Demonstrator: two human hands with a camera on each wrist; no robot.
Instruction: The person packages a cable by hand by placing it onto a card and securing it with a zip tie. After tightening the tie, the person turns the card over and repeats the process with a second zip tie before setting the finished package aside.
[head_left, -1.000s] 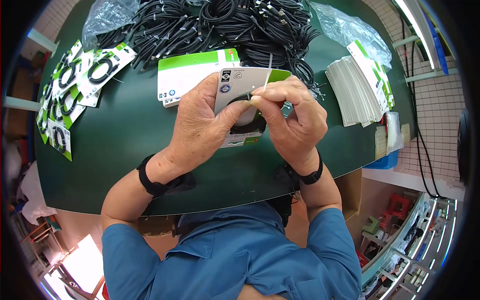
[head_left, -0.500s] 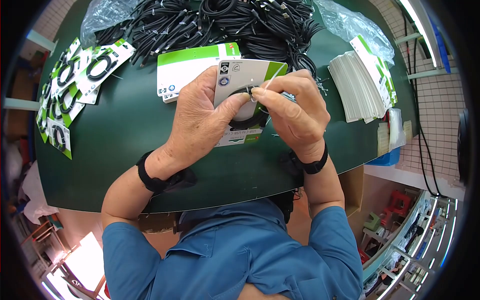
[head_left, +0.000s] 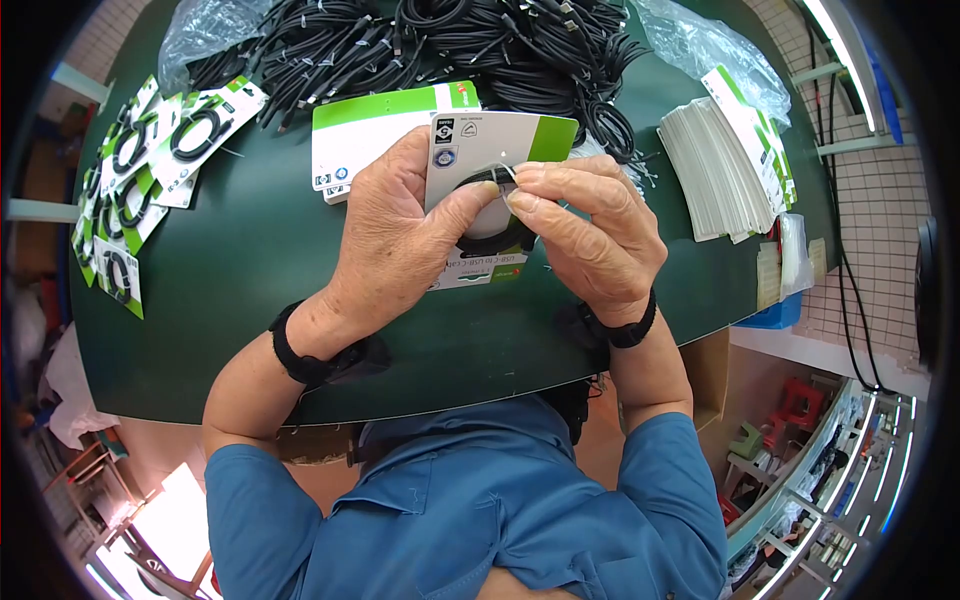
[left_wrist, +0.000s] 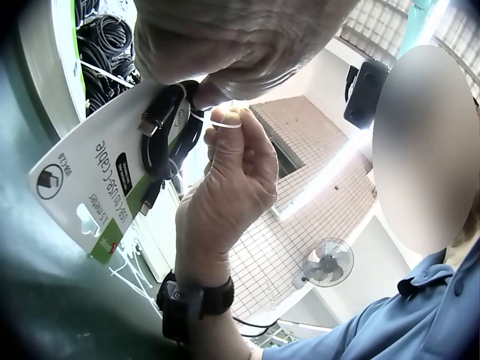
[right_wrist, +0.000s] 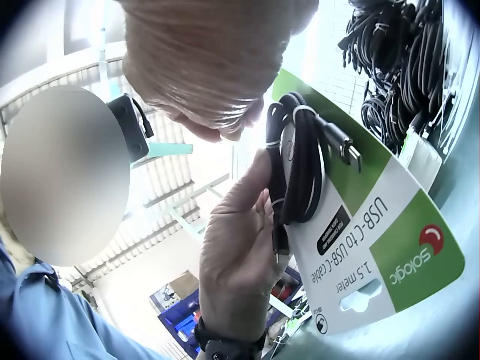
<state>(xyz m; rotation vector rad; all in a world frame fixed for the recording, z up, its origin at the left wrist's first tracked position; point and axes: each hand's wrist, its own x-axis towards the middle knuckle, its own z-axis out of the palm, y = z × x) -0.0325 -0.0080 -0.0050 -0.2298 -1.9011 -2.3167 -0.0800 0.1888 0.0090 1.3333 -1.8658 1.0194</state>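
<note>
My left hand [head_left: 390,230] grips a white and green packaging card [head_left: 500,130] upright above the table, its thumb pressing on a coiled black cable [head_left: 487,243] against the card. In the right wrist view, the card [right_wrist: 412,247] reads USB-C to USB-C cable, and a metal-tipped plug [right_wrist: 345,150] sticks out from the coil. A thin white cable tie [left_wrist: 217,122] loops at the coil's edge. Close beside the left thumb, my right hand [head_left: 600,230] pinches this tie between thumb and forefinger.
Behind the hands lies a stack of cards [head_left: 370,120], with a heap of black cables [head_left: 480,50] beyond. Finished-looking carded cables [head_left: 200,135] overlap at the left. Another card stack [head_left: 710,180] stands at the right, below a clear plastic bag [head_left: 700,50].
The tie's tail stood upright, then slanted right, and now shows only briefly at the right fingertips. The right hand has shifted slightly right; the left hand keeps its grip on the card.
</note>
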